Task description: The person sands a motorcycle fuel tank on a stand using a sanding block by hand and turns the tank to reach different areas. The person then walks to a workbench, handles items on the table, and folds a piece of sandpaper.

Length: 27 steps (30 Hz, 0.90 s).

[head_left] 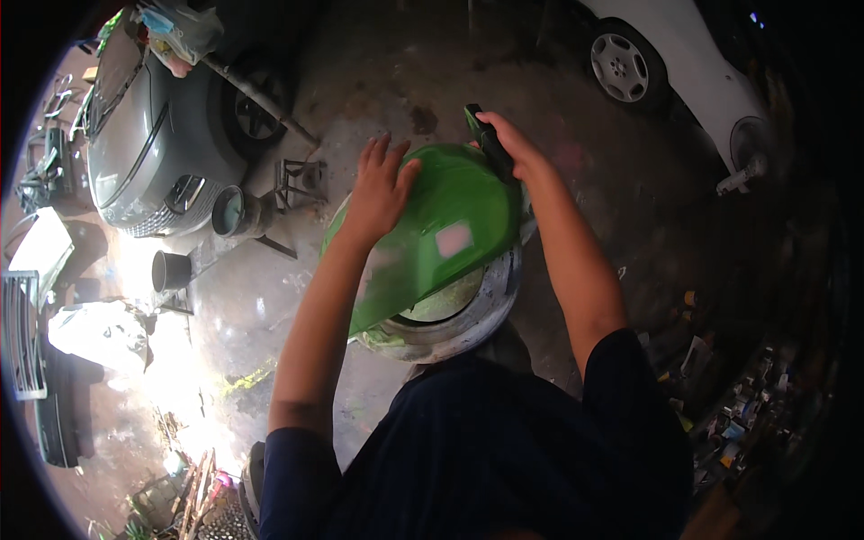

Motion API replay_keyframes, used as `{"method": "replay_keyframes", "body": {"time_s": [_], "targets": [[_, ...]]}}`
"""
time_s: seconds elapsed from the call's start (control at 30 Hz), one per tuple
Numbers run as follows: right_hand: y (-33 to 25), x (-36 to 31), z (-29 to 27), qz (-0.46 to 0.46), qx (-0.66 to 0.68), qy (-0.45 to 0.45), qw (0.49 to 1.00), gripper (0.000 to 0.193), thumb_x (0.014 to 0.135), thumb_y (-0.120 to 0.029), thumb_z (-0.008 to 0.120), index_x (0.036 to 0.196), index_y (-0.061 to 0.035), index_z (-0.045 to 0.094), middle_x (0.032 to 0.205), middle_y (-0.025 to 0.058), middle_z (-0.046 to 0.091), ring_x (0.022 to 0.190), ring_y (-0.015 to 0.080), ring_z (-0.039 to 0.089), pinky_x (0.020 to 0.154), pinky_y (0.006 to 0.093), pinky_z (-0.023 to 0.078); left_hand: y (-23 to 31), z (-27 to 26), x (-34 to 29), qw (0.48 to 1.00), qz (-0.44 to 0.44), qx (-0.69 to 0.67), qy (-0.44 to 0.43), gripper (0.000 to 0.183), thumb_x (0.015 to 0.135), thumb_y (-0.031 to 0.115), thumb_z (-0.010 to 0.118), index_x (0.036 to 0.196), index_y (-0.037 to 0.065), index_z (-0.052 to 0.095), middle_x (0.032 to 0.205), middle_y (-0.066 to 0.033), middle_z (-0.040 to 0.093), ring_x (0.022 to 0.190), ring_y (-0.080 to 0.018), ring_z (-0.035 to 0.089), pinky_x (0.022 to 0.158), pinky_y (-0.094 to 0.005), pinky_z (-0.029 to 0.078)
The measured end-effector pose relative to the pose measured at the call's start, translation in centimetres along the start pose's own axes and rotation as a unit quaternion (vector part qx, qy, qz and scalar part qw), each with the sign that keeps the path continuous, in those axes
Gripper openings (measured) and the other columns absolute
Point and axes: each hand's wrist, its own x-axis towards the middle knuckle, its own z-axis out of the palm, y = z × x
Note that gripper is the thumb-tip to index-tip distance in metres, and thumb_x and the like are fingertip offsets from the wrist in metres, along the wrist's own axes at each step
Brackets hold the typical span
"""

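A glossy green curved panel (454,202) with a small pale pinkish patch lies tilted across a round, pale, worn wheel-like or tub-like support (481,310) in front of me. On the panel's upper left, my left hand (382,189) lies with its fingers stretched and apart. My right hand (511,144) is wrapped round a long black block-like tool (487,139) at the panel's far right edge. Part of the tool is covered by the fingers, and its exact kind cannot be made out. The support's far side is hidden under the panel.
At the left stands a grey car (135,153), with a bucket (232,211), a dark pot (171,270) and a small stool (300,183) nearby. A white car (693,63) is at the far right. Scattered small items (738,414) lie at the lower right.
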Motion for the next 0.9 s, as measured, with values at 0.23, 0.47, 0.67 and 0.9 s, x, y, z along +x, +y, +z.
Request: {"method": "replay_keyframes", "body": {"time_s": [0.23,0.47,0.67,0.9], "targets": [[0.8,-1.8,0.7,-0.114,0.025,0.050,0.992,0.047,0.093,-0.050,0.065,0.106,-0.0047,0.063,0.093,0.0110,0.067,0.085,0.0197,0.065,0.075,0.0342,0.055,-2.4,6.9,2.0,0.984,0.062,0.161,-0.047,0.064,0.108,0.051,0.039,0.154,0.006,0.045,0.161,-0.0265,0.037,0.154,-0.0450,0.025,0.124,-0.0556,0.023],[5.3,-12.2,-5.3,-0.213,0.156,0.174,0.949,0.043,0.096,-0.043,0.065,0.116,-0.0047,0.063,0.101,0.0072,0.068,0.095,0.0145,0.066,0.079,0.0294,0.053,-2.5,6.3,3.8,0.979,0.052,0.167,-0.109,0.064,0.109,0.050,0.036,0.155,0.007,0.044,0.159,-0.0234,0.043,0.153,-0.0441,0.029,0.125,-0.0539,0.023],[21.4,-16.3,-5.1,-0.217,0.021,0.398,0.891,0.052,0.092,-0.039,0.071,0.127,-0.0013,0.064,0.123,0.0157,0.068,0.113,0.0258,0.063,0.100,0.0363,0.047,-2.8,7.0,5.2,0.977,0.047,0.146,-0.148,0.064,0.109,0.049,0.034,0.156,0.006,0.042,0.159,-0.0216,0.044,0.152,-0.0446,0.029,0.125,-0.0504,0.025],[18.5,-16.8,0.1,-0.382,-0.184,0.308,0.852,0.044,0.096,-0.024,0.072,0.134,-0.0041,0.063,0.133,0.0202,0.061,0.127,0.0364,0.057,0.109,0.0419,0.045,-2.7,6.8,4.8,0.974,0.044,0.150,-0.165,0.063,0.110,0.049,0.033,0.156,0.006,0.042,0.158,-0.0203,0.045,0.148,-0.0474,0.035,0.123,-0.0513,0.029]]}}
